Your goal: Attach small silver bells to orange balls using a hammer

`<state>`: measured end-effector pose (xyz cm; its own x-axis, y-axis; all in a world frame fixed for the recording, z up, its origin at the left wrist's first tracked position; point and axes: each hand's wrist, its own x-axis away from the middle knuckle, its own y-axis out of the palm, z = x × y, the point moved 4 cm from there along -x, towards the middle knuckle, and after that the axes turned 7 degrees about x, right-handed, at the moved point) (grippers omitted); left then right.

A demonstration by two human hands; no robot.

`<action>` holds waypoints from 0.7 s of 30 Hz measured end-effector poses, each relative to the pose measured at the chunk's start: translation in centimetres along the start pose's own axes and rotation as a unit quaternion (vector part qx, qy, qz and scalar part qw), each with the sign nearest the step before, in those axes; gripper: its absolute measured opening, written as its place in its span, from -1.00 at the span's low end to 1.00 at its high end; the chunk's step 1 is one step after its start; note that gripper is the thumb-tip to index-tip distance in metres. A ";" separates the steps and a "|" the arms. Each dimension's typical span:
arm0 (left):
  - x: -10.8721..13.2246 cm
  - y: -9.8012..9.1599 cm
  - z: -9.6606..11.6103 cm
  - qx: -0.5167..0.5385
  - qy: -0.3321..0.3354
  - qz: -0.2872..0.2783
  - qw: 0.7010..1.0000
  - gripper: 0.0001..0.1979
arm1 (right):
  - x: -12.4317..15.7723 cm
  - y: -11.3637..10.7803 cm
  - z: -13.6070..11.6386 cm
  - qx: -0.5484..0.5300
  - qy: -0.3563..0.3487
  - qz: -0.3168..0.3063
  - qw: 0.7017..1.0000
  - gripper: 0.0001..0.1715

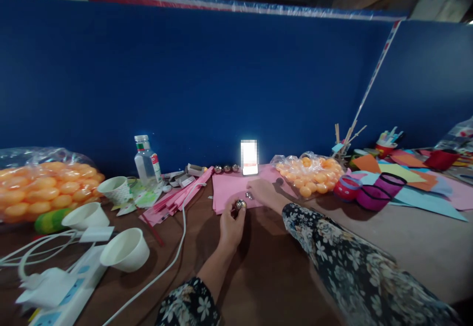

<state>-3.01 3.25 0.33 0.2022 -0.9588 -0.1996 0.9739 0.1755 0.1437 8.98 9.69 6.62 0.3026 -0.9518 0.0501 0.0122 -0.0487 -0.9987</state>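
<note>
Shiny metal balls are the things nearest my hands. My left hand [232, 225] is closed around a metal ball [240, 204], held in its fingertips over the front edge of the pink paper [225, 190]. My right hand [266, 193] reaches across that paper, palm down. Close below its fingertips is a small shiny piece [249, 195]; whether the fingers grip it is unclear, as they are blurred and partly hidden. Behind the paper, three more metal balls [226, 168] sit in a row, left of an upright phone [250, 170] with a bright screen.
To the right lie a bag of orange balls [314, 173], purple fabric cups [373, 197] and coloured paper sheets [424, 203]. On the left are pale cups [125, 250], a clear bottle [147, 166], pink strips [177, 200], a power strip [70, 291] and a white cable [181, 242].
</note>
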 end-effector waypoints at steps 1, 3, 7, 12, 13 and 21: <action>0.0 0.0 0.0 -0.004 0.000 0.001 1.000 -0.64 | -0.2 0.1 -0.1 -0.003 -0.003 -0.003 1.000 -0.67; 0.0 0.0 0.0 -0.013 0.005 0.000 1.000 -0.65 | -0.6 0.3 -0.4 -0.005 -0.007 -0.011 1.000 -0.67; 0.0 0.0 0.1 -0.016 0.009 0.001 1.000 -0.66 | -1.0 0.7 -0.4 -0.009 -0.010 -0.013 1.000 -0.67; 0.1 0.1 0.2 -0.007 0.006 -0.002 1.000 -0.67 | -1.2 1.0 0.1 -0.007 -0.005 -0.009 1.000 -0.67; 0.1 0.1 0.2 -0.005 0.004 -0.002 1.000 -0.67 | -1.3 1.0 0.2 -0.006 -0.005 -0.008 1.000 -0.68; 0.0 0.0 0.0 -0.002 0.004 -0.002 1.000 -0.65 | -1.4 1.5 0.6 0.010 -0.018 -0.013 1.000 -0.68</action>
<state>-3.03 3.22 0.37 0.1990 -0.9576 -0.2083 0.9751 0.1723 0.1396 9.15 11.09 5.09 0.3361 -0.9388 0.0758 0.0390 -0.0665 -0.9970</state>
